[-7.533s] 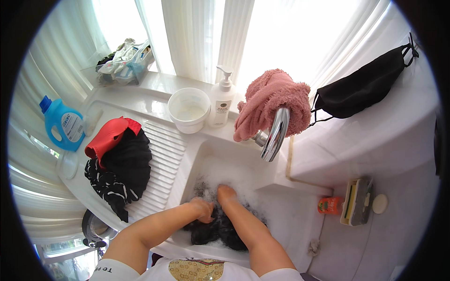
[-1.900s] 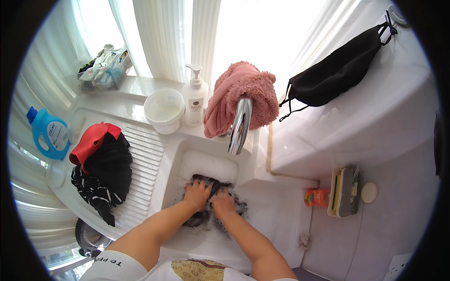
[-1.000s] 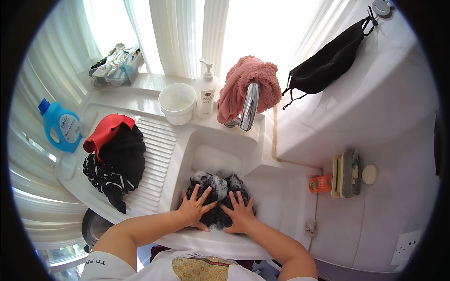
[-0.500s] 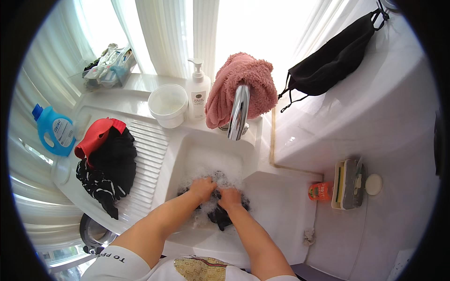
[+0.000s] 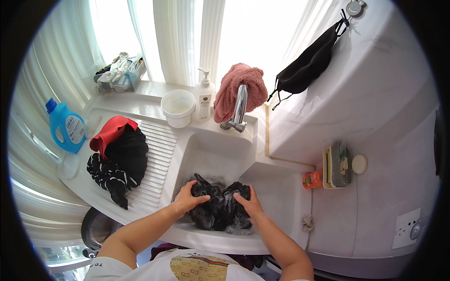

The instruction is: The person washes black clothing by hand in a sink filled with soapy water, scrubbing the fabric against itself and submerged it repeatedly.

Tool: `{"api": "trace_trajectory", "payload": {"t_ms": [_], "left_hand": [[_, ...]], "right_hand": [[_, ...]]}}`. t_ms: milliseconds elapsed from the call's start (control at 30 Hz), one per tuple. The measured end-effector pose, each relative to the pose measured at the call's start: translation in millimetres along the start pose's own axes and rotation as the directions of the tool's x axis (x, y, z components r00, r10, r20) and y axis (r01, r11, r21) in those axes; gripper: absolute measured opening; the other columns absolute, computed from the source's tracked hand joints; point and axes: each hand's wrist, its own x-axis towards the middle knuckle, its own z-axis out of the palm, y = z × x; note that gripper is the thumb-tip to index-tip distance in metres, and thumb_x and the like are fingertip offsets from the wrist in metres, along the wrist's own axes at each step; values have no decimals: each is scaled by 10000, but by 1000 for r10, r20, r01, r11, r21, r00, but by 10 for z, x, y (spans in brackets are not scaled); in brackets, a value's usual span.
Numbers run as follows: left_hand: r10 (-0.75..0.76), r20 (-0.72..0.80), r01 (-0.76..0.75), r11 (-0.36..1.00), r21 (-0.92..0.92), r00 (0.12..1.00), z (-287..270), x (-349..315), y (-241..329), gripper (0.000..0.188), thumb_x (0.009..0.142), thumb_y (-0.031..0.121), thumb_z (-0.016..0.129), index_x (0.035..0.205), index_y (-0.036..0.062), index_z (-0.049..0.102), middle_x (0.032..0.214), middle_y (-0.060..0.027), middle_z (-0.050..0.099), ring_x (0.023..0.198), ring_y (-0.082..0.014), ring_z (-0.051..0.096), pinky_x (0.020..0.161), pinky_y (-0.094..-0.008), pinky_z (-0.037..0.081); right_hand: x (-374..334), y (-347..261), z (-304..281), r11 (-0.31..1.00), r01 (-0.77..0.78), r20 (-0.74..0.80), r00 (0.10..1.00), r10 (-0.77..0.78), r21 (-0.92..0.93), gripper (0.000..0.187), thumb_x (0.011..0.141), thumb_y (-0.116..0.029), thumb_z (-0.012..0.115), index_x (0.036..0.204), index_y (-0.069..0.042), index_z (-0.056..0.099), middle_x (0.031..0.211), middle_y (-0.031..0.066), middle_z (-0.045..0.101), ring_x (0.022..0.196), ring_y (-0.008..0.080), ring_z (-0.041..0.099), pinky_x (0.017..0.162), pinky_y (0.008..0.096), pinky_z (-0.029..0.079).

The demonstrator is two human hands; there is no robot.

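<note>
A soaked, bunched-up black garment (image 5: 216,208) lies in the white sink (image 5: 199,161), with suds on it and around it. My left hand (image 5: 189,198) grips its left side, thumb on top and fingers curving round the edge. On the opposite side my right hand (image 5: 249,204) has hold of it in the same way. The garment's exact kind cannot be made out in this heap. Behind it rises the chrome faucet (image 5: 241,105), with a fluffy pink towel (image 5: 255,84) draped over it.
Left of the basin, black clothes (image 5: 129,157) and a red piece of fabric (image 5: 112,136) lie on the ribbed washboard (image 5: 158,154). A blue detergent bottle (image 5: 68,126), white tub (image 5: 178,108) and pump bottle (image 5: 203,100) stand around it. A black face mask (image 5: 304,68) hangs at right.
My hands have moved apart, from close together in the suds to either side of the black garment. More of it shows now, gathered nearer me. The view has shifted slightly.
</note>
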Motion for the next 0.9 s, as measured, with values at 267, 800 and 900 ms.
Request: {"api": "trace_trajectory", "payload": {"t_ms": [267, 800, 900], "left_hand": [[-43, 249, -233, 226, 946, 968, 393, 165, -24, 1304, 500, 537, 838, 1486, 310, 15, 1535, -185, -37, 1368, -493, 82, 975, -721, 238], [-120, 176, -123, 356, 926, 977, 602, 1218, -102, 748, 592, 272, 806, 1264, 152, 497, 1312, -104, 443, 1162, -330, 492, 926, -433, 470], [-6, 45, -35, 529, 848, 999, 457, 1344, -283, 684, 623, 327, 787, 1234, 135, 549, 1258, -135, 522, 1138, -333, 535, 926, -401, 471]], "right_hand": [[-103, -39, 412, -74, 346, 339, 936, 95, -935, 1246, 507, -695, 744, 1486, -331, 65, 1537, 165, -117, 1392, 444, -90, 956, 766, 158], [920, 16, 537, 6, 300, 300, 952, 54, -954, 772, 597, -458, 803, 1231, -109, 535, 1261, 120, 492, 1227, 273, 436, 946, 495, 388], [932, -89, 491, 210, 190, 188, 982, -31, -959, 673, 600, -456, 813, 1110, -64, 617, 1124, 128, 603, 1074, 277, 571, 882, 422, 457]]}}
